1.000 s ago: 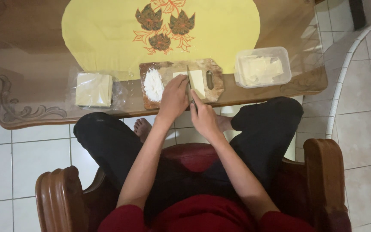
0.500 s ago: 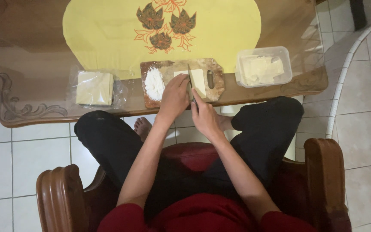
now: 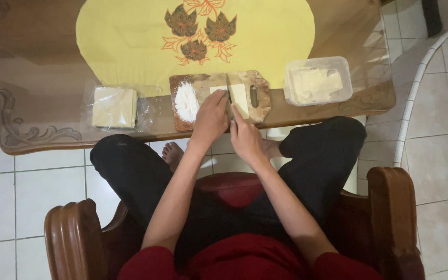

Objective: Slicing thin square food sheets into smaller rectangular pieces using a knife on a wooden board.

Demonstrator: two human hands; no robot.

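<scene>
A wooden cutting board (image 3: 259,103) lies at the near edge of the glass-topped table (image 3: 37,78). On it are a pile of white flour (image 3: 186,101) at the left and pale square dough sheets (image 3: 239,96) in the middle. My left hand (image 3: 210,118) presses down on the left part of the sheets. My right hand (image 3: 245,136) grips a knife (image 3: 228,89) whose blade runs away from me across the sheets, between both hands.
A clear plastic bag of stacked pale sheets (image 3: 114,107) lies left of the board. A clear plastic container (image 3: 317,80) with cut pieces stands at the right. A yellow mat (image 3: 130,36) with a leaf pattern covers the table's middle. I sit cross-legged in a wooden armchair (image 3: 387,212).
</scene>
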